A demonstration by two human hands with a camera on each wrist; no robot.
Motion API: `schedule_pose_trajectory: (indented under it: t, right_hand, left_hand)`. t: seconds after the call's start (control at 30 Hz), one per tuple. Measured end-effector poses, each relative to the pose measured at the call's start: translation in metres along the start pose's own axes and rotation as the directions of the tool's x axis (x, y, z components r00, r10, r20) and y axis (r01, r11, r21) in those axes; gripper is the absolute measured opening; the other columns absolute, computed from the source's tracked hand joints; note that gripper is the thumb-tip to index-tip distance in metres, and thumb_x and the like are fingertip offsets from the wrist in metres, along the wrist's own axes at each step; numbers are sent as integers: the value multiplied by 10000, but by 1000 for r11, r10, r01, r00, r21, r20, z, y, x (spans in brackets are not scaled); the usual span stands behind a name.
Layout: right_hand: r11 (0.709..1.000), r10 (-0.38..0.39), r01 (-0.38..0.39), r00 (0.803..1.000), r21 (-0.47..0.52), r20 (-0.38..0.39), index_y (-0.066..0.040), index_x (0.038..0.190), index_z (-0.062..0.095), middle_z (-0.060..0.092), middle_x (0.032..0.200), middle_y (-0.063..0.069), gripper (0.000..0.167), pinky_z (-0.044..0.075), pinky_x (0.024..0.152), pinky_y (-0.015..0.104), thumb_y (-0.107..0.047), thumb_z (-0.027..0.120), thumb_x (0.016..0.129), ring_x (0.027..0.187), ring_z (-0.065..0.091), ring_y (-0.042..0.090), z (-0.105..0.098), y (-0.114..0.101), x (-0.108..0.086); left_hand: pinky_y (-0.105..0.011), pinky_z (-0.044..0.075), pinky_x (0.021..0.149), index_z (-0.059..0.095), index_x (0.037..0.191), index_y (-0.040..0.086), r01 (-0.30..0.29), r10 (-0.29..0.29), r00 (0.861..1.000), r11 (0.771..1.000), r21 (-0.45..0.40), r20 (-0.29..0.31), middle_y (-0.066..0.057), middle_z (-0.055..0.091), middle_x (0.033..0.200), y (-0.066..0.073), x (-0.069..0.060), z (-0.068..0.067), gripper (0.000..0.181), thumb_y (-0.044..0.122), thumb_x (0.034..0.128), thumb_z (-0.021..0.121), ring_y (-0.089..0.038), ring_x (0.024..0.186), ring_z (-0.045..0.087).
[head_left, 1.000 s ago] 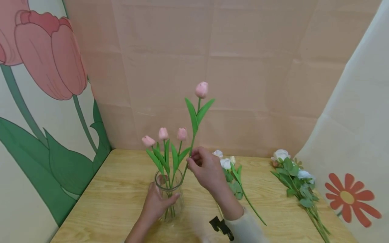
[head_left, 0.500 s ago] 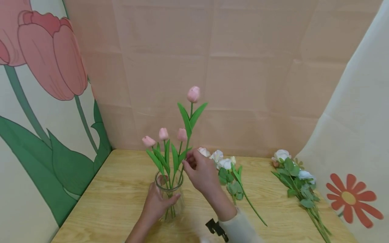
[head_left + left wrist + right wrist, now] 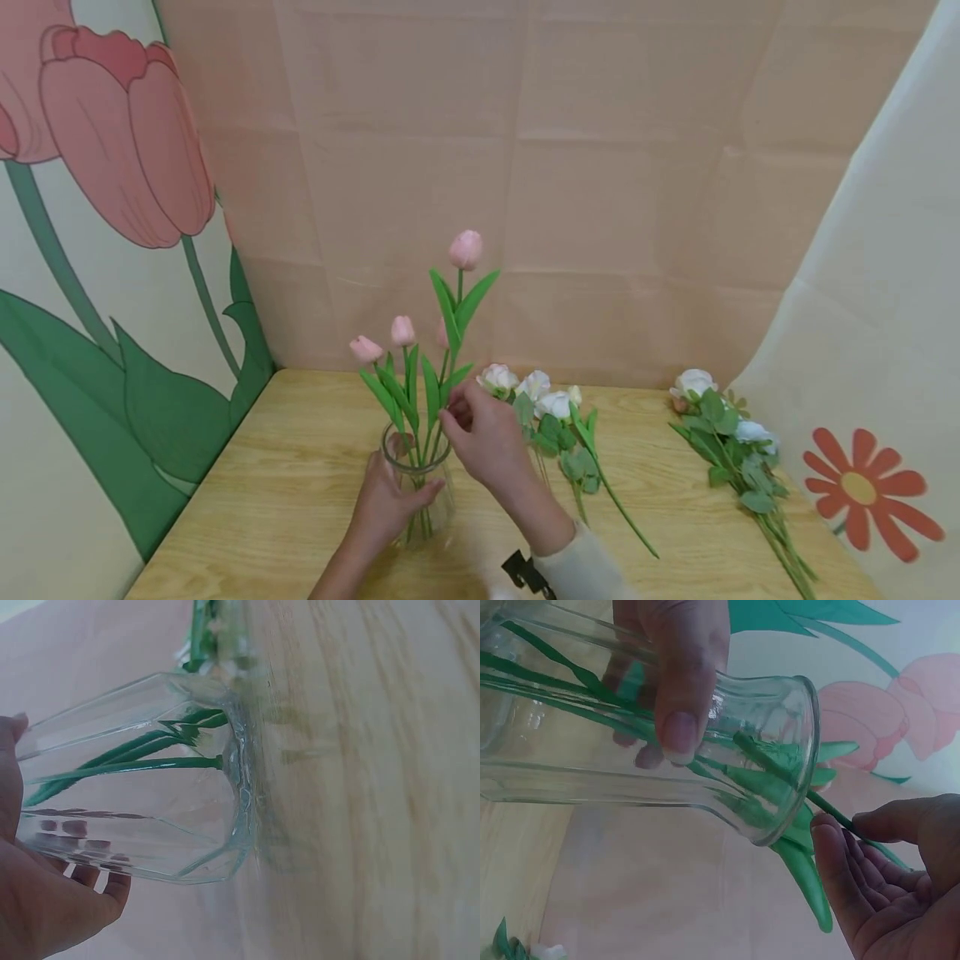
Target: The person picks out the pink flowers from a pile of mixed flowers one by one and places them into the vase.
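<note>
A clear glass vase (image 3: pixel 448 492) stands upright on the table, and my left hand (image 3: pixel 386 504) grips its side, thumb across the front. Several pink tulips (image 3: pixel 402 331) stand in it, their green stems visible through the glass in the left wrist view. My right hand (image 3: pixel 487 433) pinches the stem of a taller pink tulip (image 3: pixel 467 250) between thumb and fingers, just above the rim. In the right wrist view, that tulip's stem (image 3: pixel 829 808) passes over the vase rim, its cut end inside the neck.
White flowers (image 3: pixel 555 405) with leaves lie right of the vase, beside a loose green stem (image 3: pixel 618 508). Another bunch of white flowers (image 3: pixel 753 467) lies at the table's right side. Printed cloths and a pink backdrop (image 3: pixel 600 167) surround the wooden table (image 3: pixel 247 500).
My right hand has moved left and slightly down with the tulip. Its stem end has come into the vase's mouth. My left hand stays on the vase.
</note>
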State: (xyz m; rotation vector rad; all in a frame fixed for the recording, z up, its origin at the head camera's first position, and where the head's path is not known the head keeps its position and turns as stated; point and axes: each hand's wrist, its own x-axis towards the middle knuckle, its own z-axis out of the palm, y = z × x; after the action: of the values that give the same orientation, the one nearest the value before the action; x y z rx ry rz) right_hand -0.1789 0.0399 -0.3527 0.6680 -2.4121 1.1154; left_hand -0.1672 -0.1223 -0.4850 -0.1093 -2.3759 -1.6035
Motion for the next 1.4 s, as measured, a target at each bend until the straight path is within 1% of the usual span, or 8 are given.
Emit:
schedule_pose_trajectory:
  t: [0.2, 0.43, 0.73, 0.87, 1.03, 1.27, 1.4]
  right_hand:
    - [999, 37, -36, 999, -15, 39, -50, 1010, 658, 715, 856, 17, 114, 546, 633, 196, -111, 717, 935, 725, 667, 104, 3, -2, -2]
    - [998, 63, -62, 994, -15, 94, -58, 1014, 659, 703, 861, 2, 97, 543, 631, 191, -110, 702, 944, 728, 651, 83, 5, -4, -3]
    - [999, 49, -48, 992, -11, 116, -63, 984, 670, 702, 845, 1, 77, 542, 632, 188, -79, 709, 920, 721, 646, 71, 9, -3, -4]
    - [998, 57, -55, 990, -12, 132, -97, 976, 671, 701, 845, -20, 68, 545, 637, 191, -104, 714, 924, 723, 642, 60, 9, -4, -4]
    - [998, 63, -60, 986, -22, 155, -118, 974, 668, 703, 851, -32, 76, 544, 645, 194, -113, 722, 921, 737, 645, 60, 8, -4, -5]
    - [999, 50, -46, 984, -24, 170, -115, 962, 666, 695, 847, -25, 70, 544, 645, 209, -113, 724, 922, 730, 643, 68, 8, -3, -3]
    - [999, 42, -40, 983, -17, 180, -112, 968, 664, 696, 858, -23, 74, 551, 661, 217, -112, 723, 922, 746, 652, 80, 7, -2, -3]
  left_hand:
    - [-626, 430, 1053, 450, 1477, 140, 4, -4, 1000, 1000, -2, 7, -148, 495, 1403, -3, 0, 0, 873, 385, 762, 887, -365, 1299, 477]
    - [-618, 452, 1030, 443, 1481, 170, 29, -29, 1000, 999, 14, 8, -148, 498, 1378, -4, -1, 0, 877, 417, 762, 880, -357, 1262, 506]
    - [-609, 453, 1031, 459, 1455, 188, 17, -17, 1000, 1000, 24, 10, -137, 497, 1371, -3, 0, 0, 833, 400, 768, 880, -349, 1270, 492]
    - [-610, 451, 1038, 452, 1462, 180, 24, -25, 1000, 999, 33, 9, -145, 495, 1378, -3, 0, 0, 847, 404, 767, 880, -359, 1276, 497]
    - [-617, 441, 1047, 460, 1462, 162, 17, -17, 1000, 999, 29, 4, -152, 496, 1392, -3, -1, 0, 854, 405, 760, 884, -367, 1287, 494]
    - [-639, 437, 1040, 474, 1458, 137, -34, 34, 999, 998, 47, -4, -156, 518, 1411, -4, -1, 0, 854, 435, 765, 874, -389, 1322, 471]
    - [-646, 436, 1037, 474, 1459, 144, -39, 39, 999, 998, 45, -6, -157, 517, 1409, -4, -1, 0, 849, 429, 765, 874, -390, 1319, 476]
